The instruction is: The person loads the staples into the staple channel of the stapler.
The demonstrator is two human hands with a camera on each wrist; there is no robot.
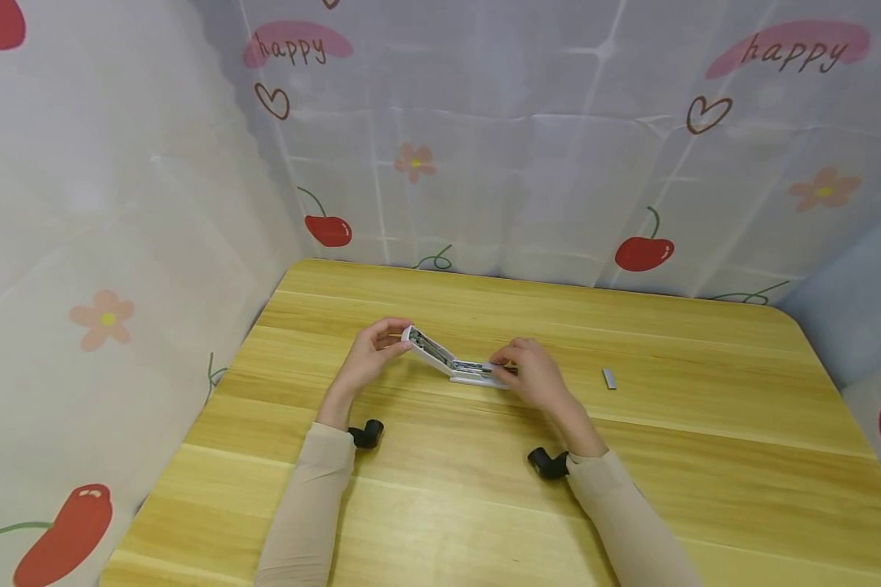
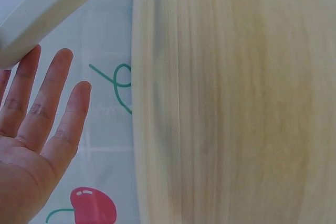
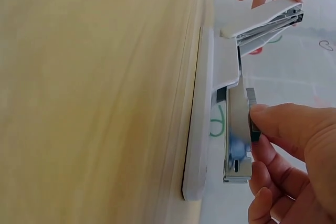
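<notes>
Stapler point(image 1: 453, 372) hinged wide, lying on the counter point(image 1: 448, 505) left of centre, nearer the far edge than the near part in view; lid point(image 1: 427, 349) tilted up toward the left edge. Left hand point(image 1: 370, 352) pinches the raised lid end between thumb and fingers; right hand point(image 1: 534, 377) has thumb and fingers pinched on a short staple strip point(image 3: 251, 96) at the metal channel point(image 3: 239, 119). Looks like loading staples, strip not clearly seated. To do it well: hold the lid steady and well back, keep the base point(image 3: 195, 142) flat on the counter, line the strip up parallel with the channel, legs toward its floor, lower it evenly with a light pinch so it doesn't snap. Right wrist view gives the strip's ridged side and a dark part under the thumb, though whether strip touches channel I can't tell; head view mostly hides that behind the fingers. Only head view has the spare grey piece point(image 1: 609, 379) lying right of the right hand, toward the counter's right edge. Left wrist view adds the lid's pale outer side and some left fingers extended loosely, thumb out of frame, no channel.
</notes>
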